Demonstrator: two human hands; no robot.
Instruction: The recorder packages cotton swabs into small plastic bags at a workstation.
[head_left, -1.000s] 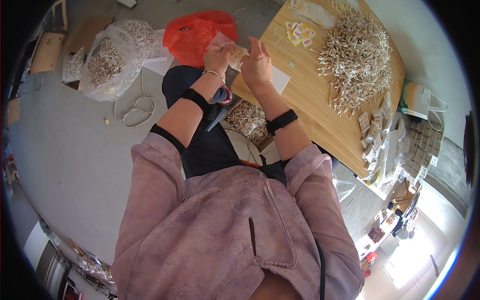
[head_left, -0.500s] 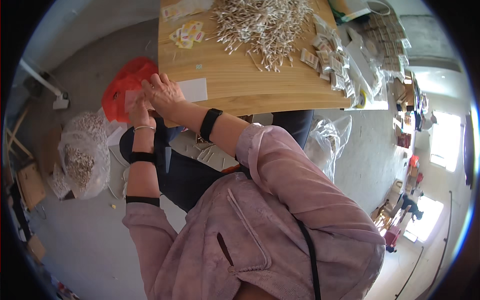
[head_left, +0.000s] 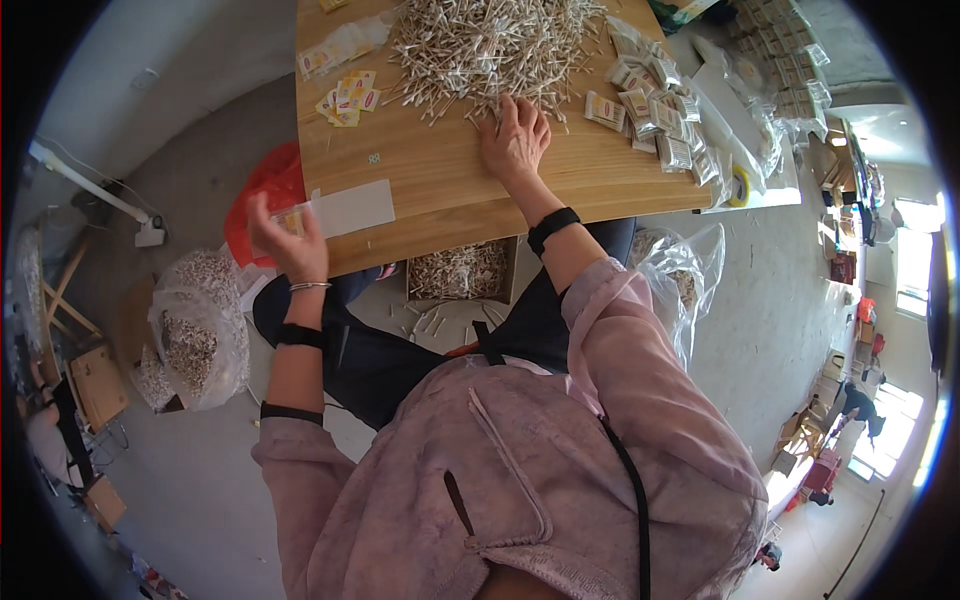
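Right hand (head_left: 515, 140) pressing flat, fingers spread, at six o'clock edge of large white stick pile (head_left: 490, 45); left hand (head_left: 285, 235) pinching small clear packet (head_left: 290, 215) off surface (head_left: 430, 185). Filled packets (head_left: 650, 110) stacking at three o'clock; most sticks remaining loose.

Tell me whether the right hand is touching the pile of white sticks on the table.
Touching. The head view shows the right hand flat on the wooden table, its fingertips reaching into the near edge of the pile of white sticks.
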